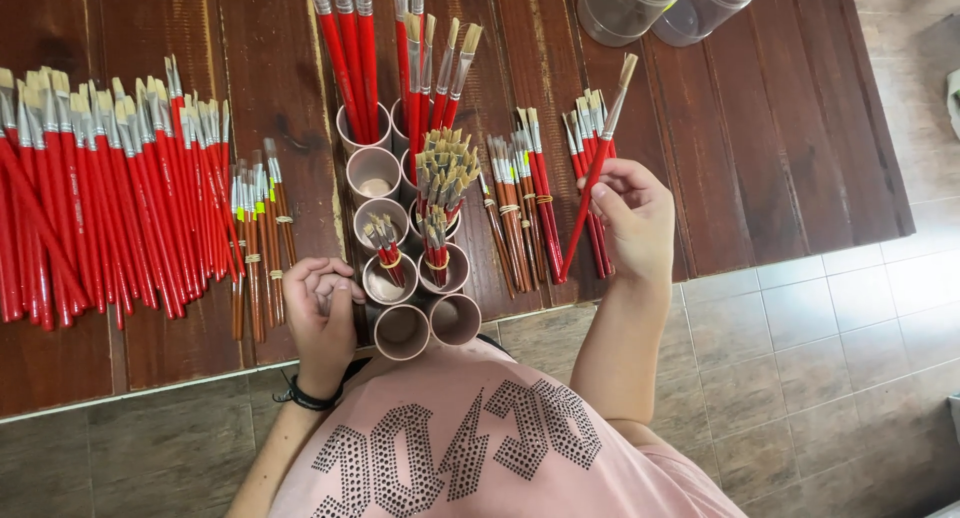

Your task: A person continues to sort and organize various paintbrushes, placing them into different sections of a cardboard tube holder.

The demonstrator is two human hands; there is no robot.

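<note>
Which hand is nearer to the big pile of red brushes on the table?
Left. The left hand rests closed at the table edge, just right of the big pile of red brushes. The right hand holds a single red brush far across, beyond the tubes.

A big spread of red brushes [95,208] is lying in a slanting row across the left of the dark wooden surface [780,128], with smaller brown-handled brushes [258,248] lying just beside it toward the middle. Two clear plastic jars [665,6] are lying side by side at the far edge of the surface, well apart from the brushes, and bundles of short brushes [520,203] are lying in a row right of the middle. Grey-brown floor tiles [830,378] are showing beyond the near and right edges of the surface.
</note>
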